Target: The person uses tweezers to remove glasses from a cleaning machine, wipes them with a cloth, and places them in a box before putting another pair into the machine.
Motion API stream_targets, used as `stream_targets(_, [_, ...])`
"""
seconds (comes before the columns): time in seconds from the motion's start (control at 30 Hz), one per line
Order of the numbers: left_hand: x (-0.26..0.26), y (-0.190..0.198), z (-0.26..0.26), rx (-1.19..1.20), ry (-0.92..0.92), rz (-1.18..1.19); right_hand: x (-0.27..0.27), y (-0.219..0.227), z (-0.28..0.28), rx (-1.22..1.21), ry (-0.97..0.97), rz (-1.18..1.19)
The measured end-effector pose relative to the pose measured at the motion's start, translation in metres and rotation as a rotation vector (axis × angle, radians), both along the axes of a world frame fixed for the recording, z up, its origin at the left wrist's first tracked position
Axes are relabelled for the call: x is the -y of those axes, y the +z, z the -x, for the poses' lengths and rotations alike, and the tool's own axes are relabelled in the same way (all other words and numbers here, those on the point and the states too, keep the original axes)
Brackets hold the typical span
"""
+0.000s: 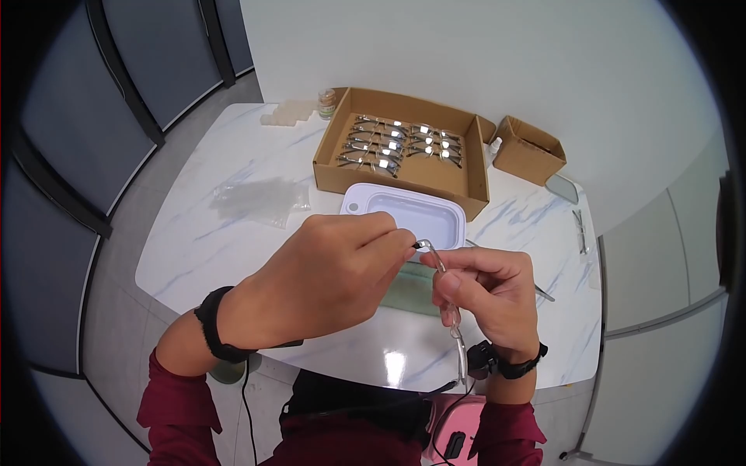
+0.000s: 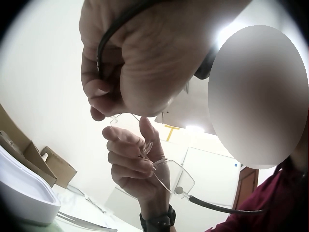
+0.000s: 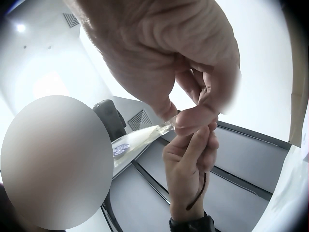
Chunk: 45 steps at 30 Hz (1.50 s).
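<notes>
A pair of clear-lensed eyeglasses (image 2: 177, 177) is held up between both hands, above the front of the table. My left hand (image 1: 315, 272) grips one dark temple arm (image 2: 126, 21) close to its hinge, the fingers curled round it. With thumb and fingers, my right hand (image 1: 497, 299) pinches the frame around its middle. The other lens and dark temple (image 2: 224, 210) hang free toward my body. Below the hands lies a green cloth (image 1: 412, 293), partly covered by them. Just beyond them is a pale lavender tub (image 1: 458, 225), its near side hidden by the left hand.
A cardboard box (image 1: 330, 175) behind the tub holds several eyeglasses (image 1: 373, 146) in two columns. Clear plastic bags (image 1: 264, 200) lie left. At right are a smaller carton (image 1: 528, 167), another pair of glasses (image 1: 580, 231) and tweezers (image 1: 545, 293). A small jar (image 1: 326, 103) stands at the back.
</notes>
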<state>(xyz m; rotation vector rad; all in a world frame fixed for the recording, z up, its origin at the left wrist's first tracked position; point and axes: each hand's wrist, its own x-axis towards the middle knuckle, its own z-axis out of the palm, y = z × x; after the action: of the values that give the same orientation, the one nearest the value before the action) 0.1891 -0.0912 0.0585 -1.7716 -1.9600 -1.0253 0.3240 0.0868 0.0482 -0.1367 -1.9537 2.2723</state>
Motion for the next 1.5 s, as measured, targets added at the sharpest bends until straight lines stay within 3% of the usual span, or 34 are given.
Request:
stream_targets(0.6, [0.002,-0.002,-0.004,-0.005,0.011,-0.044,-0.001,-0.006,0.000,-0.110,0.017,-0.085])
stream_targets(1.37, [0.002,-0.010,-0.001,0.045,-0.006,-0.103,0.002,-0.012,0.004,-0.274,-0.029,-0.466])
stream_targets(1.5, [0.003,-0.010,-0.001,0.086,-0.016,-0.092,0.003,-0.011,0.003,-0.242,-0.029,-0.374])
